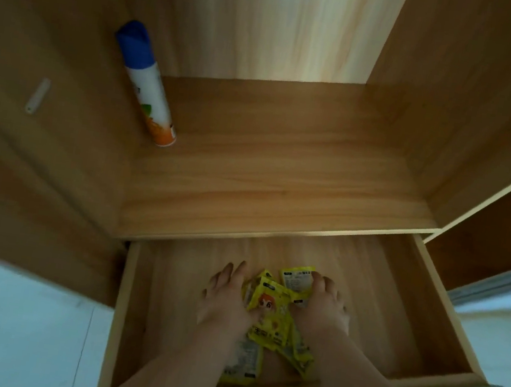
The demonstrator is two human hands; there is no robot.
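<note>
Several yellow snack packets [273, 308] lie in a heap on the floor of an open wooden drawer [446, 324]. My left hand [226, 301] rests on the left side of the heap with its fingers spread and fairly straight. My right hand [322, 306] lies on the right side, its fingertips pressing on a packet that shows its printed back. Both forearms reach in over the drawer's front edge and hide part of the heap.
Above the drawer is a wooden cabinet shelf [284, 171]. A spray can [146, 84] with a blue cap stands at its left rear corner. A cabinet door [510, 211] hangs open at the right. Pale tiled floor [3, 321] lies on both sides.
</note>
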